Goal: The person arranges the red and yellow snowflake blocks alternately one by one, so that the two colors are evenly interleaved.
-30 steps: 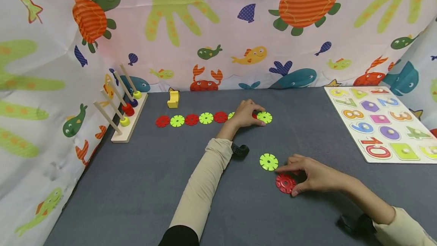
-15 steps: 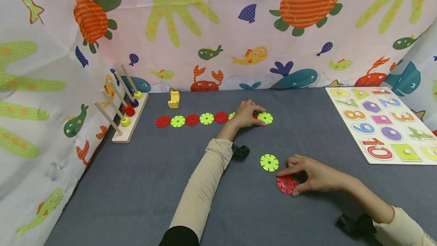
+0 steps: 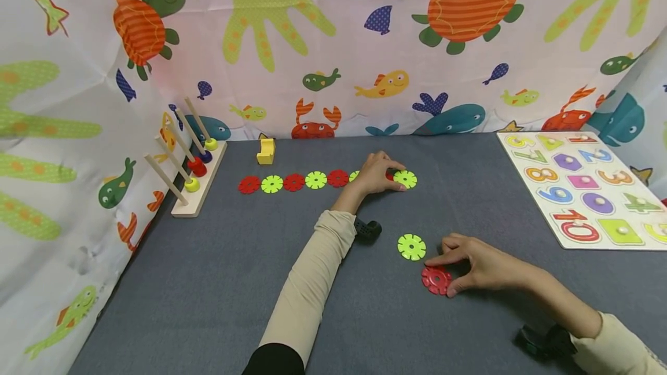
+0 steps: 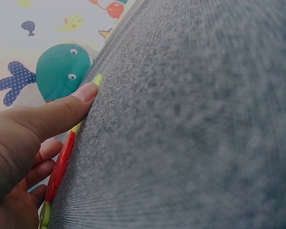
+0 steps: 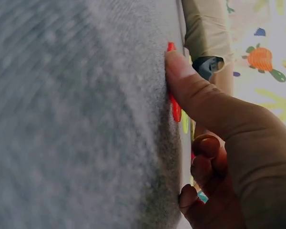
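A row of alternating red and yellow-green notched plastic discs lies flat on the grey cloth. My left hand [image 3: 374,173] is at the row's right end, thumb and forefinger pinching the edges of the last green disc [image 3: 405,179]. It partly hides the discs just left of that one. Nearer to me, my right hand [image 3: 479,264] holds a red disc [image 3: 436,280] by its edge between thumb and forefinger. Another green disc [image 3: 411,247] lies just beyond that red one. In the right wrist view, my thumb [image 5: 183,71] covers part of the red disc [image 5: 175,109].
A wooden peg stand [image 3: 194,201] with coloured rings stands at the left. Beyond the row sits a small yellow block [image 3: 266,151]. A number-and-shape puzzle board [image 3: 578,181] lies at the right. Printed cloth [image 3: 339,16] hangs along the back and sides.
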`<state>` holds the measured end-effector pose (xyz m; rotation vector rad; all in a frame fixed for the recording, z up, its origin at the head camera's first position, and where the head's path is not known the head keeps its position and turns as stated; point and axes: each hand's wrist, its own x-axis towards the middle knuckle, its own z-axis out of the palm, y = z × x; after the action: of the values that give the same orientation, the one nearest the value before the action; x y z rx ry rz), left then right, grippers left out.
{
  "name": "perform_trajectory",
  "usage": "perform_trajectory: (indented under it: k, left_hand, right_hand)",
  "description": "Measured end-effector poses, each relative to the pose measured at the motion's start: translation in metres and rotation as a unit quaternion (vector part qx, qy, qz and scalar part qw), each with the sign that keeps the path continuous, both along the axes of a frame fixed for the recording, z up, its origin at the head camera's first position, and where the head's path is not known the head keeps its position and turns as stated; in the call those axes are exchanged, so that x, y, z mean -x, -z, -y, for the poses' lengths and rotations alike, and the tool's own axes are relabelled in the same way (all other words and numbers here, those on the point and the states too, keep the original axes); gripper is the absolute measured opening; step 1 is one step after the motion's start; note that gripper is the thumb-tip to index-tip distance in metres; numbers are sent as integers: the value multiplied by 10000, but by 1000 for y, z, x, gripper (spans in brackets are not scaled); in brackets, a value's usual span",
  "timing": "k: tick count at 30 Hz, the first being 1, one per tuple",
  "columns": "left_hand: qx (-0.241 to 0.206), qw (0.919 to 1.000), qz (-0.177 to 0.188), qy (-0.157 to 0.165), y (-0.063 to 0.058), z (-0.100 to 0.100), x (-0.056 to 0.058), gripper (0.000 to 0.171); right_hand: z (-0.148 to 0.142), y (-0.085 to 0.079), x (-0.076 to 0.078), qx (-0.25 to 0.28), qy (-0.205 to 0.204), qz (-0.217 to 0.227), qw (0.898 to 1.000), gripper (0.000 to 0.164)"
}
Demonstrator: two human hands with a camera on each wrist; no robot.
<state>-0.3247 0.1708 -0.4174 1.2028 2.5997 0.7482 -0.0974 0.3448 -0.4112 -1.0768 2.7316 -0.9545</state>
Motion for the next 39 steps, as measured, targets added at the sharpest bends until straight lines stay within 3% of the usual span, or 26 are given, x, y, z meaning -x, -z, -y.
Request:
perform_trajectory:
  k: [6, 14, 17, 22, 28, 33, 39]
  left_hand:
    - [0, 10000, 6, 4, -1, 2, 1, 49]
    - [18, 10000, -16, 15, -3, 3, 2, 49]
    - [6, 10000, -52, -48, -4, 3, 2, 49]
    - [49, 9999, -119, -57, -2, 1, 2, 50]
    - [106, 9996, -240, -52, 2, -3, 0, 49]
    - [162, 9997, -203, -43, 2, -4, -2, 50]
    - [124, 9998, -168, -65, -1, -3, -1, 48]
  right_hand:
    - [1, -1, 2, -87, -55, -90, 9999, 45]
    - [-5, -9, 6, -256, 243, -75, 9993, 40]
    - [-16, -18, 24, -227, 698, -262, 9970, 40]
    - [-35, -33, 70, -218, 1662, -276, 9855, 40]
    - [-40, -29, 114, -342, 2228, -309, 9738, 43]
    - [-46, -11, 133, -230, 2559, -183, 9663, 46]
    - [-55, 3, 142, -266, 2787, 211, 9598, 48]
